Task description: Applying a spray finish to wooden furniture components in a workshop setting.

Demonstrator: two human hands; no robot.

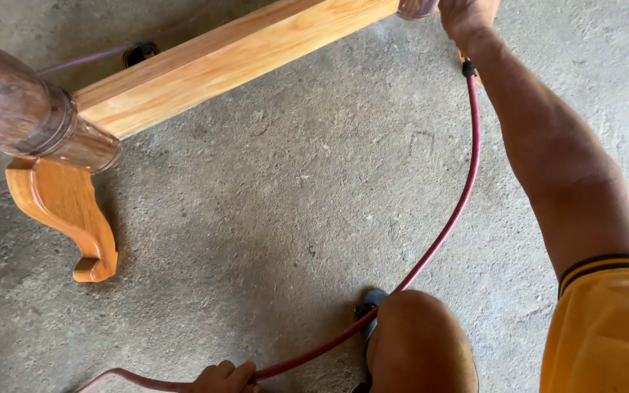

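Observation:
My right hand [466, 16] is at the top edge, wrapped round something at the end of a red air hose [454, 218]; the held thing is mostly cut off by the frame. The hose curves down past my bent knee [418, 342] to my left hand [223, 378] at the bottom edge, which grips it with closed fingers. A varnished light wooden rail [234, 54] runs diagonally from upper middle to a dark turned post [20, 113] at the left. The right hand sits at the rail's upper end.
A curved orange-brown carved wooden foot [67, 215] rests on the grey concrete floor [278, 196] under the post. A thin dark cord and a small black round piece [140, 52] lie behind the rail. My foot in a sandal [368, 309] shows beside the knee.

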